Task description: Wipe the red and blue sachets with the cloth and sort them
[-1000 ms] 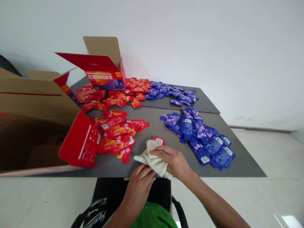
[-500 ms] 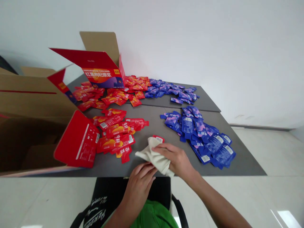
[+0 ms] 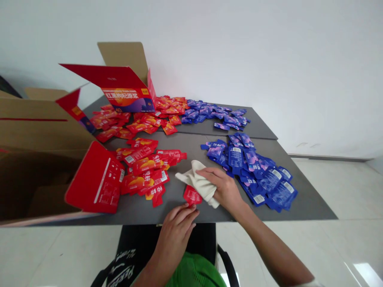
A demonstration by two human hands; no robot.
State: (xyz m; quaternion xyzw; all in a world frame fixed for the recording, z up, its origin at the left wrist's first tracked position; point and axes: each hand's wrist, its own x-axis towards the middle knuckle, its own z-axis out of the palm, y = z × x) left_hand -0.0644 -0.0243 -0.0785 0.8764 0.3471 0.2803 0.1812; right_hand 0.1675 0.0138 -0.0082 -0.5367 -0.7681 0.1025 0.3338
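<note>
My right hand (image 3: 223, 189) lies over a crumpled cream cloth (image 3: 199, 184), pressing it against the grey table and gripping it. Just below the cloth is a single red sachet (image 3: 192, 195), lying flat. My left hand (image 3: 178, 227) is at the table's near edge, its fingertips at or very close to the sachet's lower edge. The hand holds nothing. A loose heap of red sachets (image 3: 143, 171) lies to the left of the cloth, and a heap of blue sachets (image 3: 260, 179) lies to the right of my right hand.
A large open cardboard box (image 3: 38, 123) stands at the left, with a red panel (image 3: 95, 179) resting on the grey table (image 3: 191, 139). A red printed carton (image 3: 125, 95) stands behind it. Further red and blue sachets (image 3: 209, 115) lie along the far side.
The cloth has shifted up and right. The red sachet, earlier mostly hidden above the cloth, now lies fully visible below it. My left hand has moved slightly toward the sachet.
</note>
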